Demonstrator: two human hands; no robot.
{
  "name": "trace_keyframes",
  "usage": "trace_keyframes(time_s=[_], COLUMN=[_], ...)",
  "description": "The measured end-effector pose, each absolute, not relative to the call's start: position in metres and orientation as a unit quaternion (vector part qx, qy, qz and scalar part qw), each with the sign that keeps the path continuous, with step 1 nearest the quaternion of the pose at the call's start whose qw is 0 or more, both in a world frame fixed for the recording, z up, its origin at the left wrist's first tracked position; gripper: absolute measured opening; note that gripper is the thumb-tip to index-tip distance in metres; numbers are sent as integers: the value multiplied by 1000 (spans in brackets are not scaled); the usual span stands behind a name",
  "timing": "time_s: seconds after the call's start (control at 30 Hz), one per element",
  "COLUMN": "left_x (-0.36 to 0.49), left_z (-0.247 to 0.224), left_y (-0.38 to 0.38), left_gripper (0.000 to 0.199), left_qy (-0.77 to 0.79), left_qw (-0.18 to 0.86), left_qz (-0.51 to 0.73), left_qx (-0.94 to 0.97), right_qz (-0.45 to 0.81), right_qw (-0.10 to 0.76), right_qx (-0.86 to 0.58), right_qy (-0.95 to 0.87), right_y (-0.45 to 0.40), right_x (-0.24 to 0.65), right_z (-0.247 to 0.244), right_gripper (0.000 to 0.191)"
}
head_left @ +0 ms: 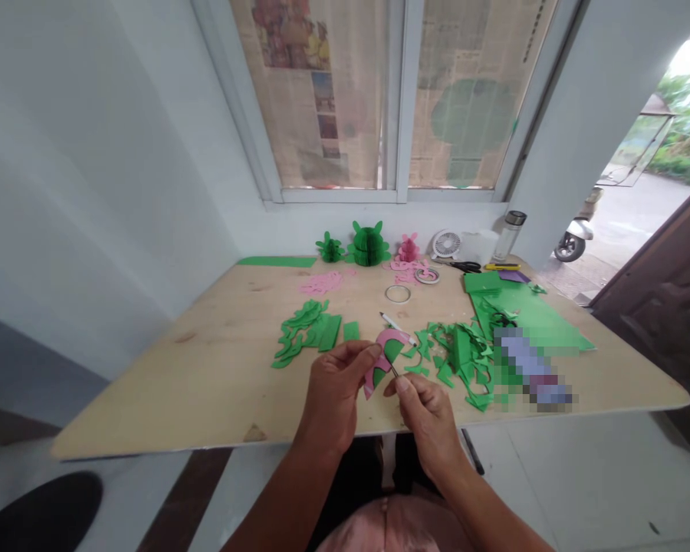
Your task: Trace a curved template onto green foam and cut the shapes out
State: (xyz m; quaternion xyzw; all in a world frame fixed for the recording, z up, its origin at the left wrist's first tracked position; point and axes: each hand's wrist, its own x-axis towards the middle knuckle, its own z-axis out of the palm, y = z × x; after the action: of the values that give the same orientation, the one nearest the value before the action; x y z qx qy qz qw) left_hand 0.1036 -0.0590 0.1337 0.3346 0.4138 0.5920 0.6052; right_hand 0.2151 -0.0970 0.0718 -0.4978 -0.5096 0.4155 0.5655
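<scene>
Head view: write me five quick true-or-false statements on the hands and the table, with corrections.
1. The left hand holds a pink paper piece. True.
2. The right hand holds the white pen. False: it holds a slim dark tool; the white pen lies on the table.
3. Three paper figures stand below the window. True.
4. The white fan is left of those figures. False: the white fan is right of them.
5. A yellow tool lies right of the black-handled scissors. True.
</scene>
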Motion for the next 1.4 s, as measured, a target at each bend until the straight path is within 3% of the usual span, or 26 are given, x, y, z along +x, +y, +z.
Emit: trace_keyframes(time_s=[0.9, 1.4], left_x=[100, 104], left_z=[130, 120], left_y=[-66, -66], left_gripper=[10, 14], left_qy=[386, 342], left_qw=[630, 671], left_qz=[607, 603], left_qx=[293, 264], right_qz=[421, 346], right_qw=[568, 559], right_qx=[-509, -541], right_qy=[-490, -525], right_y=[-102, -106], right_x=[206, 209], right_z=[73, 77], right_gripper=[43, 40])
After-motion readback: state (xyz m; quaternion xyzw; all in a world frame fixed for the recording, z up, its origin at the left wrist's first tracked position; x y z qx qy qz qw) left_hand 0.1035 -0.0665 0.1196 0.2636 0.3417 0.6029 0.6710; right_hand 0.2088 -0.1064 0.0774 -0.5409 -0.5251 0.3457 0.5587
